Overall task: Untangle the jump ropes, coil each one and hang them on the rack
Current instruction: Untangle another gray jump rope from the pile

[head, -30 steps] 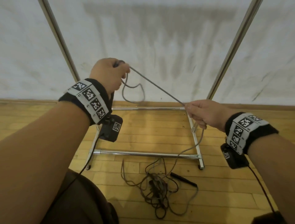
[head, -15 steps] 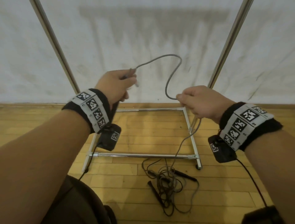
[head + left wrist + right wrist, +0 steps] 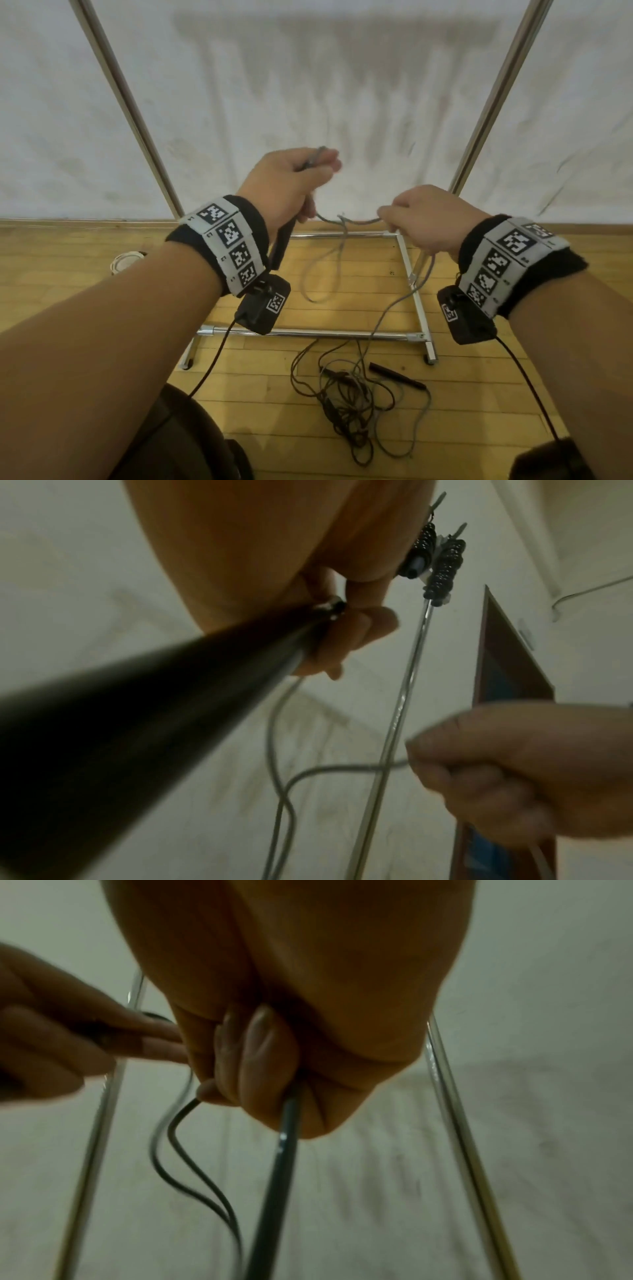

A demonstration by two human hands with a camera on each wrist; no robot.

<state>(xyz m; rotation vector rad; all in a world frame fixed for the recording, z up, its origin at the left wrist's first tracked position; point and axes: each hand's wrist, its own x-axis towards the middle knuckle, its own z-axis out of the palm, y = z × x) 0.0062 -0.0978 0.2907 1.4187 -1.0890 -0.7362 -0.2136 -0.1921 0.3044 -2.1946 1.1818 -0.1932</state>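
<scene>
While both hands grip, grey jump rope (image 3: 322,270) loops down, rest tangled w/ black handles.

A white round container (image 3: 125,261) sits on the wooden floor (image 3: 68,294) near the stained white wall (image 3: 308,85).

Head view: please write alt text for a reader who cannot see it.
Two hands hold a grey jump rope above a wooden floor: the left hand grips its black handle and coils, the right hand pinches the cord. A tangled rope pile lies below, before a chrome rack.
</scene>
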